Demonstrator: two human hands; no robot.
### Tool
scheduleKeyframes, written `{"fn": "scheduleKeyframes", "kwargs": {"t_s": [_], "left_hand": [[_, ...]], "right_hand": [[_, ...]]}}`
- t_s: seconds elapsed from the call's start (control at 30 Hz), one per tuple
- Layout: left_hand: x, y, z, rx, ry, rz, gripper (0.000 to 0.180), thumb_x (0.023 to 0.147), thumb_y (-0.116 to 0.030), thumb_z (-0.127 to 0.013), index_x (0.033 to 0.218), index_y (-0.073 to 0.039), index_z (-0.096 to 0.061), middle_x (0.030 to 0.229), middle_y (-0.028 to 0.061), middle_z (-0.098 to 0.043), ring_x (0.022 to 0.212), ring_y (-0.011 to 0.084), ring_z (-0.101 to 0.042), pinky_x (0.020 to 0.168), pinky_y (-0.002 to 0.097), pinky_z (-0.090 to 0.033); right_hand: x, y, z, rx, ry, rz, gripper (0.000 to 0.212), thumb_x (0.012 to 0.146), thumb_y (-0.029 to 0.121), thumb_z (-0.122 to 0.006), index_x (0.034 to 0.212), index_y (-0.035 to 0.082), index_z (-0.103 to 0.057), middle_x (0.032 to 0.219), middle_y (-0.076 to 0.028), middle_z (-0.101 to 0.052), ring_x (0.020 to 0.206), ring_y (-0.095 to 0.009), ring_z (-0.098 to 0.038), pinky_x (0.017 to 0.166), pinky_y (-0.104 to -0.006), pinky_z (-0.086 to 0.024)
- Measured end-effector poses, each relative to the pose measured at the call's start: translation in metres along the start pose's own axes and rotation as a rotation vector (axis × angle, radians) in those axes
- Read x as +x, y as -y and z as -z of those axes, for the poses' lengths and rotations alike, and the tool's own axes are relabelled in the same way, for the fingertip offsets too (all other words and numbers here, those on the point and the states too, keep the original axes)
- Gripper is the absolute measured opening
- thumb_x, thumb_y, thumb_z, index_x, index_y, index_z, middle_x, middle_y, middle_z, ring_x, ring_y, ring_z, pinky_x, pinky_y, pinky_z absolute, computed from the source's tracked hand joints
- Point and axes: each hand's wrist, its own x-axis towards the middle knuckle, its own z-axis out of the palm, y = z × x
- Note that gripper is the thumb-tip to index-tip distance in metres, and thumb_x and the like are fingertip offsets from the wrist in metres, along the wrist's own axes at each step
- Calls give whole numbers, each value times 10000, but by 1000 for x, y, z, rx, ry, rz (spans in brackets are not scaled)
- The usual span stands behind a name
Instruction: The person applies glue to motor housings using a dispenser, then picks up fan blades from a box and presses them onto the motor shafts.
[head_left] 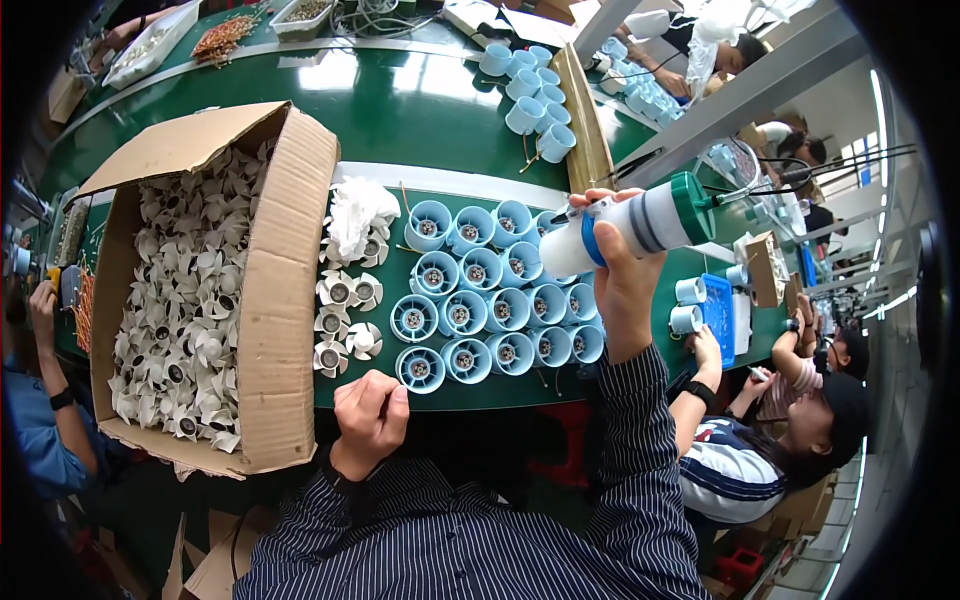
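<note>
My right hand (pixel 625 275) is wrapped round a white cylindrical corded tool (pixel 650 222) with grey bands and a green end cap, probably an electric screwdriver. It is held slanted above the right side of several light-blue round housings (pixel 463 314). These stand in rows, open side up, with small motors visible inside many. Just in front of the nearest row, my left hand (pixel 370 420) is closed, fingers curled; whatever it may hold is hidden. Several loose off-white fan impellers (pixel 363 340) lie between the housings and a large cardboard box (pixel 285 300) of impellers (pixel 190 300).
Crumpled white plastic (pixel 360 215) lies behind the loose impellers. More blue housings (pixel 540 95) stand at the back, beside a wooden strip (pixel 580 120). A grey metal post (pixel 740 95) slants across the upper right. Right of me, a co-worker's hand (pixel 705 350) is near a blue tray (pixel 718 315).
</note>
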Motion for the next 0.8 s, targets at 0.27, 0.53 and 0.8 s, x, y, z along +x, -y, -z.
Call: {"fn": "scheduleKeyframes", "kwargs": {"t_s": [0.27, 0.53, 0.8], "left_hand": [[2, 1, -1, 7, 5, -13, 71, 860, 9, -658, 846, -2, -590, 669, 112, -574, 524, 291, -579, 522, 386, -469], [0, 2, -2, 11, 10, -5, 81, 899, -18, -640, 850, 2, -578, 679, 123, -575, 533, 287, -573, 526, 379, -450], [1, 1, -2, 25, 9, -15, 65, 872, 4, -649, 851, 2, -587, 667, 113, -561, 524, 290, -569, 520, 384, -458]], "right_hand": [[-20, 21, 15, 0, 7, -12, 456, 904, 127, -807, 1268, 73, -537, 1215, -174, -669, 1182, -336, -680, 1106, -511, -494], [-39, 10, 23, -4, 29, -23, 446, 899, 107, -792, 1268, 69, -545, 1205, -163, -659, 1179, -329, -657, 1097, -520, -496], [-42, 9, 23, -3, -3, -35, 460, 893, 94, -794, 1281, 63, -548, 1216, -173, -668, 1178, -342, -673, 1089, -526, -506]]}}
